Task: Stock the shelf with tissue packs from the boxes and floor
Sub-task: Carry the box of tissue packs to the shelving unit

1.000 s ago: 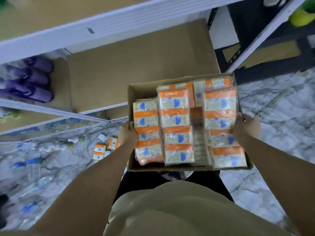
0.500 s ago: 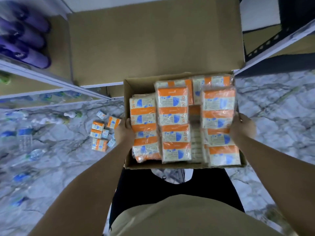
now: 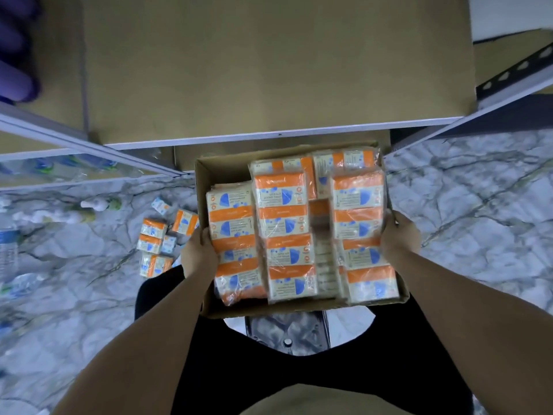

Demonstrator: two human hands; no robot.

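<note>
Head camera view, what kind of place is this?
Probably a shop stockroom or store aisle: metal shelving, a cardboard box full of tissue packs, and loose packs on the marble-patterned floor.

You stand over a pale marble-patterned floor [image 3: 478,205] veined in grey and blue, glossy enough to throw back soft reflections. Ahead of you, far in the scene, a shelving unit runs across the view: a tan shelf board [image 3: 269,70] edged with a white metal rail [image 3: 269,139]. To the left a second white rail [image 3: 74,145] slants toward you. At the far right a dark perforated upright [image 3: 514,70] crosses in front of a white wall [image 3: 508,13]. Purple bottles [image 3: 15,64] lie on the far left shelf. Clear plastic bottles [image 3: 21,280] lie on the floor at left. The light is even and cool.
</note>
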